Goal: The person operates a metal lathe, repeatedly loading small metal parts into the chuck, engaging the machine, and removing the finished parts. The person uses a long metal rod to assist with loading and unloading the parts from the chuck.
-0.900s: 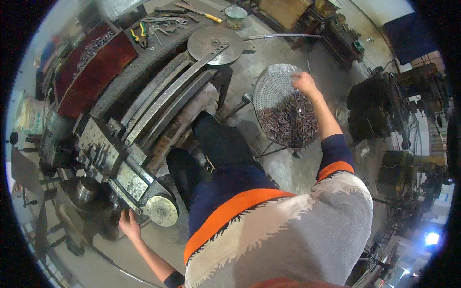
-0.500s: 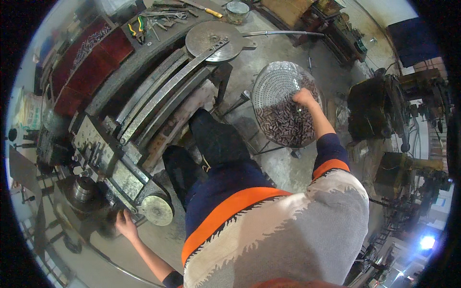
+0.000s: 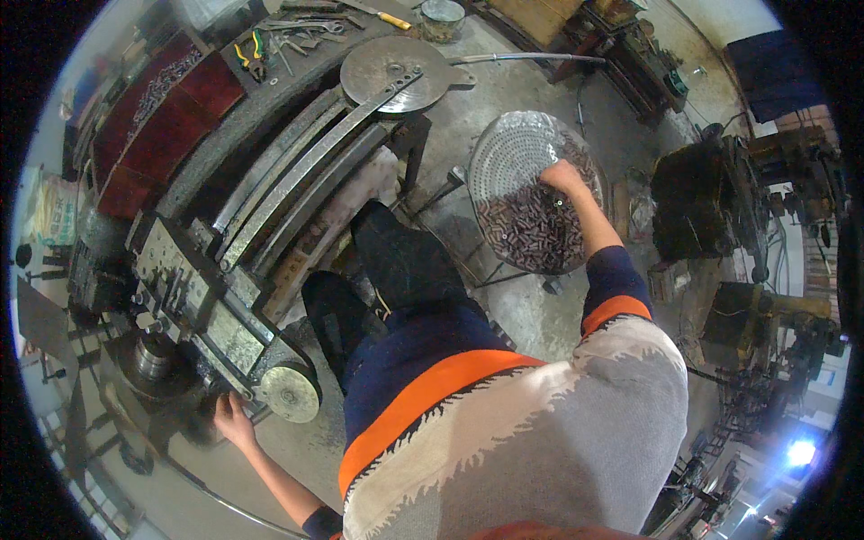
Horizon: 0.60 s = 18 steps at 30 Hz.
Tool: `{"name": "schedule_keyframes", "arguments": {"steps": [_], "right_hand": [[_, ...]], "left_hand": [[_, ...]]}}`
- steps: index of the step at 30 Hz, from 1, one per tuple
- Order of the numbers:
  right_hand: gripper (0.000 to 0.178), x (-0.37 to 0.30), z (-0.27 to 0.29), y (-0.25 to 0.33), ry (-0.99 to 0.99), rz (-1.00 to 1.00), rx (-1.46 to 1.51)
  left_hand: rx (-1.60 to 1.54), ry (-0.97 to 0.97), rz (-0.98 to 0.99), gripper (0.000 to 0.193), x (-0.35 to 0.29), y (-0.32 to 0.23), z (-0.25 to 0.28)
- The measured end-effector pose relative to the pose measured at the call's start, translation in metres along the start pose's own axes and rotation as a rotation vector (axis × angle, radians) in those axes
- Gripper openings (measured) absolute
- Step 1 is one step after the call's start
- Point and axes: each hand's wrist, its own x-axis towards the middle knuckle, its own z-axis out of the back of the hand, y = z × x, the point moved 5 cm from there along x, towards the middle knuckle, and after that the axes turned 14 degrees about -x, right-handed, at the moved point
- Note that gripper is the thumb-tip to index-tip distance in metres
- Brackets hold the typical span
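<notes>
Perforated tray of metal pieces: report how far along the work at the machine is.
Done: nothing finished shows; no worked pieces can be told apart. In hand: the right hand is down among the small dark metal pieces in the perforated tray, while the left hand rests at the machine beside its round end disc. Left: a large heap fills the tray's lower half.

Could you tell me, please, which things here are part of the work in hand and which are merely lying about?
In hand:
- right hand in the perforated basket of small dark metal pieces
- left hand at the machine, by its round end disc

Lying about:
- pliers and tools on the bench
- round metal plate
- tin
</notes>
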Motion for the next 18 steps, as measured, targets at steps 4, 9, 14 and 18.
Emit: {"name": "schedule_keyframes", "arguments": {"steps": [4, 9, 14, 18], "right_hand": [[0.035, -0.03, 0.019, 0.031, 0.042, 0.079, -0.097], [0.036, -0.04, 0.029, 0.044, 0.018, 0.125, -0.143], [0.037, -0.031, 0.022, 0.035, -0.042, 0.095, -0.083], [0.038, -0.032, 0.018, 0.036, 0.016, 0.152, -0.14]], "left_hand": [[-0.016, -0.059, -0.056, 0.022, -0.005, -0.008, 0.0], [-0.095, -0.087, -0.06, 0.023, -0.001, 0.011, 0.002], [0.015, -0.087, -0.086, 0.022, -0.003, 0.001, 0.001], [0.001, -0.035, -0.023, 0.028, -0.002, 0.009, 0.004]]}}
